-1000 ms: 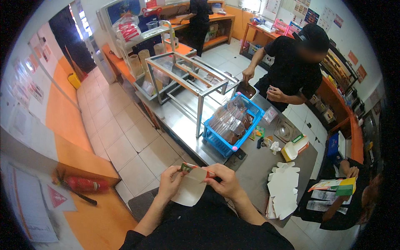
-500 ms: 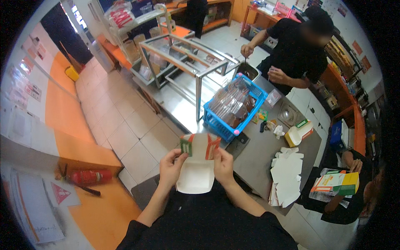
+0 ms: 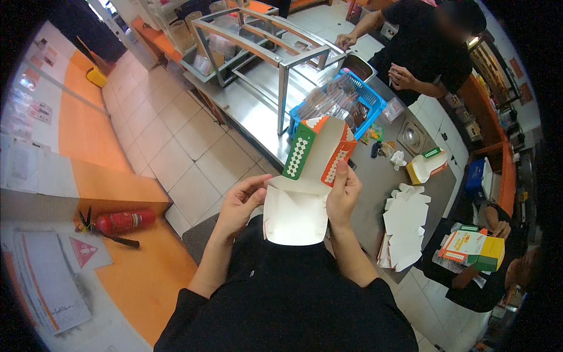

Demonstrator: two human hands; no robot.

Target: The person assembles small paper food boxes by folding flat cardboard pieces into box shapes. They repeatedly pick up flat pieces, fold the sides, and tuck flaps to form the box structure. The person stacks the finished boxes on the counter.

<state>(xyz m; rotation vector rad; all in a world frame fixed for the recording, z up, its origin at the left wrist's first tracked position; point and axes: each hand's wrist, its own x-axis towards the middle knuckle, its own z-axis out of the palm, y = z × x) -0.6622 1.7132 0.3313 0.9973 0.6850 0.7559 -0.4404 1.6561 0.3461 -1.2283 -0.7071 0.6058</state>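
Note:
An opened cardboard food box [image 3: 296, 214] is in front of my chest, its white tray toward me. Its raised lid has a green flap on the left and an orange-red flap on the right. My right hand [image 3: 344, 196] grips the box's right side near the hinge, thumb on the orange-red flap. At the tray's upper left corner is my left hand [image 3: 240, 202], fingers loosely bent and thumb apart, fingertips at the edge. On the counter to the right lie a stack of flat white box blanks [image 3: 406, 223] and a folded box [image 3: 426, 167].
A blue basket [image 3: 375, 102] of clear-wrapped packets sits on the counter [image 3: 366, 205], beside a steel frame [image 3: 282, 100]. A co-worker [image 3: 434, 53] stands across at a metal container. Another person [image 3: 492, 223] at right holds printed boxes. A fire extinguisher [image 3: 125, 221] is at left.
The box has risen and turned, with its lid now up to the right. My left hand has come off the green flap to the tray's corner; my right hand keeps its hold.

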